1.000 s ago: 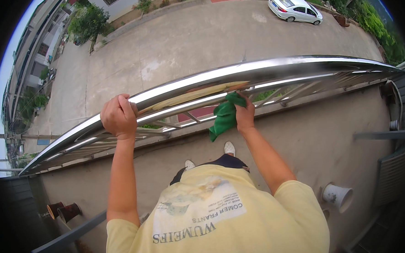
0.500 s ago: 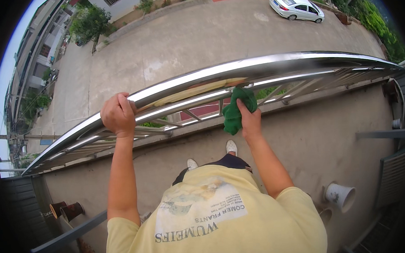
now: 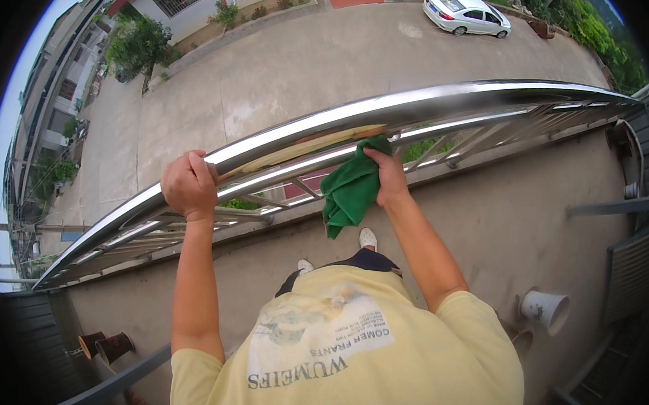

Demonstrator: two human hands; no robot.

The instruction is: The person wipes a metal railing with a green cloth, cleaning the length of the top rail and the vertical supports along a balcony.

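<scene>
A shiny metal railing (image 3: 298, 127) curves across the view in front of me. My left hand (image 3: 191, 184) is closed round its top rail, fingers wrapped over the tube. In my right hand (image 3: 387, 171) is a green cloth (image 3: 352, 188), pinched between thumb and fingers. The cloth hangs down loosely to the left of that hand, its upper end against the railing just below the top rail. Parts of the right fingers are hidden behind the cloth.
Below and beyond the railing lies a concrete yard with a parked white car (image 3: 466, 14) and a tree (image 3: 137, 45). On my side, a white pot (image 3: 544, 310) stands at the right and dark pots (image 3: 114, 346) at the left. My white shoes (image 3: 368, 238) are on the concrete floor.
My right hand has shifted slightly left along the railing. The green cloth, bunched up before, now hangs more spread out. My left hand keeps its hold on the rail.
</scene>
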